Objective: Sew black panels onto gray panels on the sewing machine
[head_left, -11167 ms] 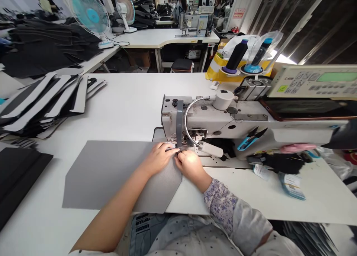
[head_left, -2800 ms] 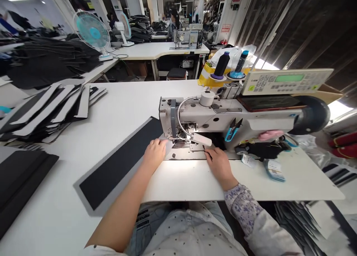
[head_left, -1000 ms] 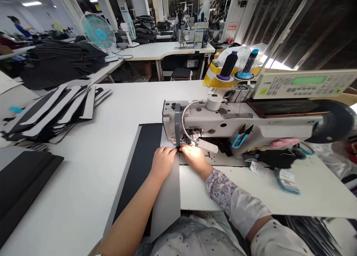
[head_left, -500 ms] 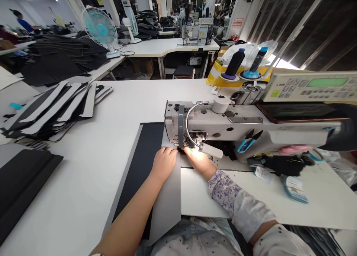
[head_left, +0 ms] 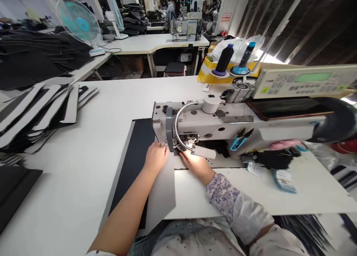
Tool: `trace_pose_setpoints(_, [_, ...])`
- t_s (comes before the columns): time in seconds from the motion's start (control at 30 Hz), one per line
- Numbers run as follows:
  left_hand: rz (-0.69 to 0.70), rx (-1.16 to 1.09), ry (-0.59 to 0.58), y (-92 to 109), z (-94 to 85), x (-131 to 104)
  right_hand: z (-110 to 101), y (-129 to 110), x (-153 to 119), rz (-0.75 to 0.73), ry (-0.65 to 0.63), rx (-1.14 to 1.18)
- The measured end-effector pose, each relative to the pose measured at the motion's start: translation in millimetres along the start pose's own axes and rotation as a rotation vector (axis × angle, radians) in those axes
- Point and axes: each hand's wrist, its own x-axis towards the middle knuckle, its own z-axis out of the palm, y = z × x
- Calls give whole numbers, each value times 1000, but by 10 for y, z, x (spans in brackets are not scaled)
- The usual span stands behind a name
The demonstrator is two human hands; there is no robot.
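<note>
A long grey and black panel [head_left: 163, 191] lies flat on the white table, its far end beside the head of a sewing machine [head_left: 206, 118]. My left hand [head_left: 156, 157] rests on the panel just left of the needle area, with its fingers curled together at the panel. Beneath the machine's small lamp [head_left: 203, 152], my right hand [head_left: 196, 166] reaches in from the right with its fingertips by the presser foot. Its fingers lie close together in bright light, and the lamp partly hides them. What they touch is hidden.
Stacked grey and black pieces [head_left: 41, 107] lie at the left, above a black panel [head_left: 18, 193]. Blue snips [head_left: 240, 140] rest on the machine. Thread cones [head_left: 224, 61] stand behind it. Tags [head_left: 283, 180] lie at right. A fan [head_left: 79, 22] stands farther back.
The view has swung slightly right. The panel has moved a little away from me along the machine, and both hands remain near the needle area. My right fingertips sit slightly lower beside the foot.
</note>
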Motion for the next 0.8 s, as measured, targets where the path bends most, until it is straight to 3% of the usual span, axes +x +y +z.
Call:
trace_pose_setpoints(0.1, [79,-37,-24,10,-55,-186,-296,36,-319,21,-18,-58])
trace_pose_setpoints(0.17, [137,-36,-17,2,-80,-380,-550,151,-605,90,40,-118])
trace_pose_setpoints(0.3, [176,-24,-17,-50,-84,-711,-1114,544,-1111,295,167,-363])
trace_pose_setpoints(0.4, [196,-36,-17,-69,-71,-801,-1427,832,-1298,479,167,-571])
trace_pose_setpoints(0.53, [187,-36,-1,-56,-72,-795,-1541,1014,-1331,550,82,-646])
trace_pose_setpoints(0.8, [160,-22,-35,-6,-150,-775,-1495,968,-1346,478,118,-611])
